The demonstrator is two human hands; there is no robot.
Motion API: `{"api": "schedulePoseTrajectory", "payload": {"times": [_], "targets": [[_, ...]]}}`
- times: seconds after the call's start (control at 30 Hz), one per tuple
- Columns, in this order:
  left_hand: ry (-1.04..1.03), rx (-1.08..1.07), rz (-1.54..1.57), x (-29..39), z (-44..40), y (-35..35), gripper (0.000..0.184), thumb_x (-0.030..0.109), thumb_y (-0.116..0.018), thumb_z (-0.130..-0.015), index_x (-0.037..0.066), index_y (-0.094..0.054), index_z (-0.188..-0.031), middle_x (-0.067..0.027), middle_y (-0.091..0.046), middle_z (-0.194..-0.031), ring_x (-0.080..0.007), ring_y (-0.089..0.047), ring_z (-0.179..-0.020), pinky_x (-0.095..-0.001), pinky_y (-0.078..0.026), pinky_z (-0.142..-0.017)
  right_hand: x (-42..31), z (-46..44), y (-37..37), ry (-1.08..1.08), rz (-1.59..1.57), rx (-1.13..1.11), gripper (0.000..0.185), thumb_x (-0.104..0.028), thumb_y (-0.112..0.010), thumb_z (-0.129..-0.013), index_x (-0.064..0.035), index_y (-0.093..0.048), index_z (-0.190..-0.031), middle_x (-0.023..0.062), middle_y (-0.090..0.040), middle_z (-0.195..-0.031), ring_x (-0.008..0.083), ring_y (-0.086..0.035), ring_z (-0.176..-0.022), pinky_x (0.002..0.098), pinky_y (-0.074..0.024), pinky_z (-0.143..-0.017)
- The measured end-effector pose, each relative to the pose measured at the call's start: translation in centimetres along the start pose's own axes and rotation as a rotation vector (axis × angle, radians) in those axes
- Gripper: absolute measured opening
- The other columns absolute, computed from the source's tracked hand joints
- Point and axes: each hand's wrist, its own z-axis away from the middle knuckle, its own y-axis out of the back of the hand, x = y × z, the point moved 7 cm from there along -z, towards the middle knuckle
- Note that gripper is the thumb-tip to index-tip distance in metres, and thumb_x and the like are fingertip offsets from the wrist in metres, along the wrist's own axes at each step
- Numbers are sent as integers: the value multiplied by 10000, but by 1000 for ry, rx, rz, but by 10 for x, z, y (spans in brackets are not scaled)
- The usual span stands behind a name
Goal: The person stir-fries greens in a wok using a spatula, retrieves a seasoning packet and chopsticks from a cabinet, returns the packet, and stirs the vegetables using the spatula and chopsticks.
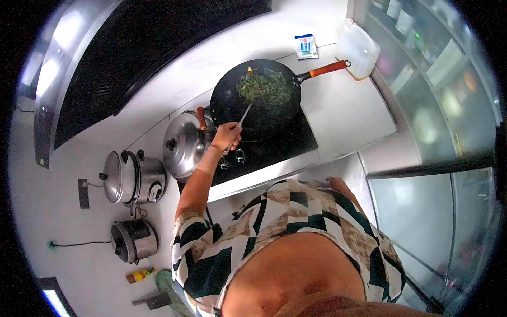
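Note:
My left hand (227,136) is closed around the handle of a metal spatula (245,113). The spatula's far end reaches into chopped green leaves (266,87) in a large black wok (224,95). The wok sits on a black cooktop (303,134), its orange-brown handle (327,68) pointing to the right. Near the front of my shirt, my right hand (335,183) is low and partly hidden, so its fingers cannot be made out.
A lidded steel pot (186,145) stands left of the wok. Further left are two cookers (153,179) (142,240) and a yellow-labelled bottle (140,275). A packet (306,47) and a translucent jug (358,50) stand behind, with glass-fronted cabinets (422,100) at right.

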Motion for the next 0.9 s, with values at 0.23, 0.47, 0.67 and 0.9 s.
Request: {"api": "schedulePoseTrajectory", "payload": {"times": [0.23,0.47,0.67,0.9], "targets": [[-736,327,-1031,51,55,27,369,171,-602,-793,41,-548,-1134,-251,-631,-900,-415,-608,-846,-458,-504,-729,8,-20,-17,183,263,0,297,-206,-566,-840,-22,-599,-1070,225,-626,-994,399,-597,-932,448,-481,-810],[-339,436,-1163,33,43,77,393,167,-579,-825,81,-509,-1202,-245,-630,-821,-406,-624,-706,-498,-509,-610,-7,-28,-15,95,231,-85,288,-219,-565,-857,-4,-589,-1048,234,-625,-992,392,-601,-926,450,-482,-794],[9,88,-14,-21,-24,37,343,167,-594,-867,39,-533,-1180,-64,-543,-626,-142,-497,-448,-294,-397,-364,-19,-6,-12,48,119,-60,257,-174,-560,-858,11,-596,-1032,217,-630,-986,378,-606,-898,445,-483,-780],[-617,187,-758,46,60,47,444,148,-631,-808,35,-530,-1225,-135,-608,-690,-191,-592,-528,-344,-473,-494,4,4,-29,7,107,-17,268,-183,-582,-821,14,-621,-998,217,-633,-984,368,-614,-894,421,-490,-788]]}}
